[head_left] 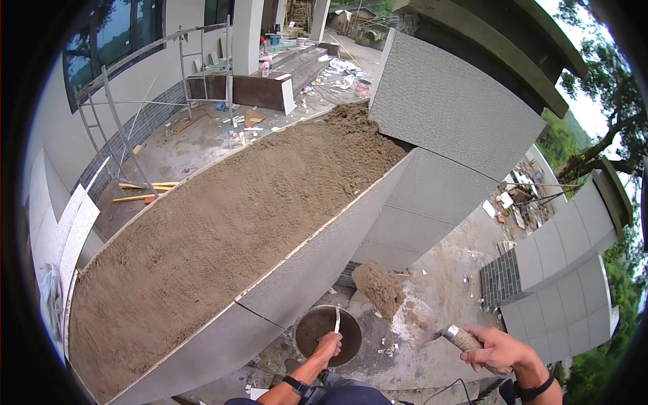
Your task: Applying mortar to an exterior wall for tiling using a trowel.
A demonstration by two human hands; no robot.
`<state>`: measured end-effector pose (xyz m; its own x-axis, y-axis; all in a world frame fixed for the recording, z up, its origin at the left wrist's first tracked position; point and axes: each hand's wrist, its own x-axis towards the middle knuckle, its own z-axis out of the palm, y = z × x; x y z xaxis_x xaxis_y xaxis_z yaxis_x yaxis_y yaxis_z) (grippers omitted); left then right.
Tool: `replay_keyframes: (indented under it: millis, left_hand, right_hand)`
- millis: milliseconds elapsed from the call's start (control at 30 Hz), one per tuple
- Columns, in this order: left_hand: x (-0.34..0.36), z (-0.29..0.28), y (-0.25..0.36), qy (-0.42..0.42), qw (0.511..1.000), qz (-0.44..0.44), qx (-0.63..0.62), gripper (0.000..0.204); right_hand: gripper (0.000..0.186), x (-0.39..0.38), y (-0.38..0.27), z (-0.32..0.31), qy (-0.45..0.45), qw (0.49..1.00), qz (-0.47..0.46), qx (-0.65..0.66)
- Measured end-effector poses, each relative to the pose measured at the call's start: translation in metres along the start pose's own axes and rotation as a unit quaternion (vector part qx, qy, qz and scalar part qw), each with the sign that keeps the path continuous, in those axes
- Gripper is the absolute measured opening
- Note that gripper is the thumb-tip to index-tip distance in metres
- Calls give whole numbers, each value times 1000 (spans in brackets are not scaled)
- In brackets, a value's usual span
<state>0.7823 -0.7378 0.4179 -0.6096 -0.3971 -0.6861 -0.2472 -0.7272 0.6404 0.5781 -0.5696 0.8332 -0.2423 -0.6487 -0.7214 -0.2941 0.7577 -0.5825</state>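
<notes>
The left hand [329, 347] closes its fingers on a pale handle [337, 318] over the bucket [352, 341]; the right hand [499, 351] wraps a collared tool [462, 337]. The step looks like steadying the bucket; moving it calls for a firm left grip. Beyond the left fingers lies a sandy heap [381, 289]; leftward, a grey panel [304, 273] blocks the mortar bed [223, 216].
</notes>
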Motion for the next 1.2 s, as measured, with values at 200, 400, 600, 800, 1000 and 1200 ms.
replay_keyframes:
  millis: [200, 400, 600, 800, 1000, 1200]
  left_hand:
    - [-17, -16, 15, -9, 1000, 0, 26, 19]
    - [-12, -14, 9, -32, 997, 8, 71, 21]
    - [-10, -40, 3, -24, 997, 4, 69, 22]
    - [-7, -34, 4, -35, 996, -2, 76, 20]
    - [-3, -39, 7, -61, 996, -3, 59, 20]
    - [7, -50, -8, -67, 995, 9, 74, 21]
  right_hand:
    - [44, 84, -110, -52, -19, 942, -245, 227]
    - [24, 205, -187, -101, 14, 874, -244, 419]
    - [20, 190, -157, -53, -54, 871, -288, 394]
    - [20, 200, -154, -64, -11, 836, -277, 474]
    - [19, 254, -192, -59, -6, 751, -281, 597]
    - [17, 323, -259, -59, -25, 681, -303, 666]
